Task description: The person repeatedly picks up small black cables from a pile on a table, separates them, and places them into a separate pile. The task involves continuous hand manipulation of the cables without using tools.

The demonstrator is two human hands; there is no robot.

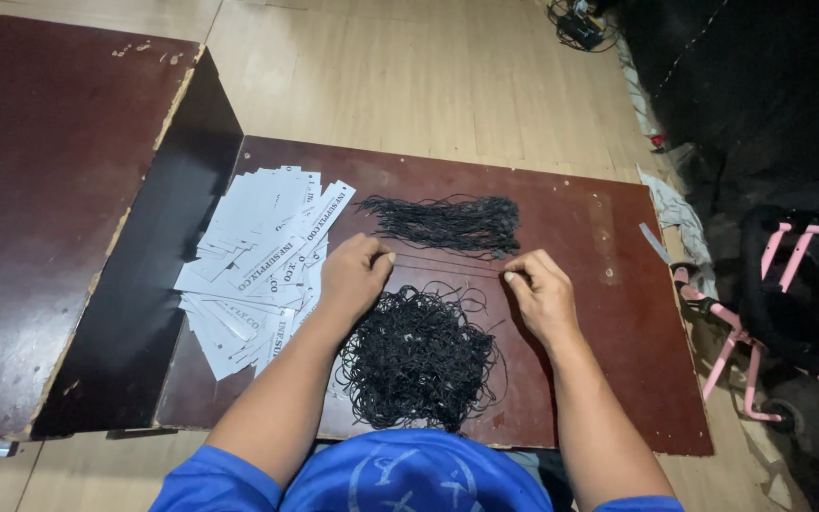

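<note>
My left hand (353,273) and my right hand (537,289) each pinch one end of a thin black string (447,265) stretched straight between them, low over a dark red board (599,313). A tangled heap of black strings (417,358) lies just below the hands, near me. A straighter bundle of black strings (447,223) lies just beyond the hands. A fanned pile of white paper tags (263,265) with printed text lies to the left, touching my left hand's side.
A second dark red board (45,209) lies at the left, with a black slanted panel (158,275) between the two. Wooden floor surrounds them. A pink-framed black stroller (789,303) stands at the right, cables at the top.
</note>
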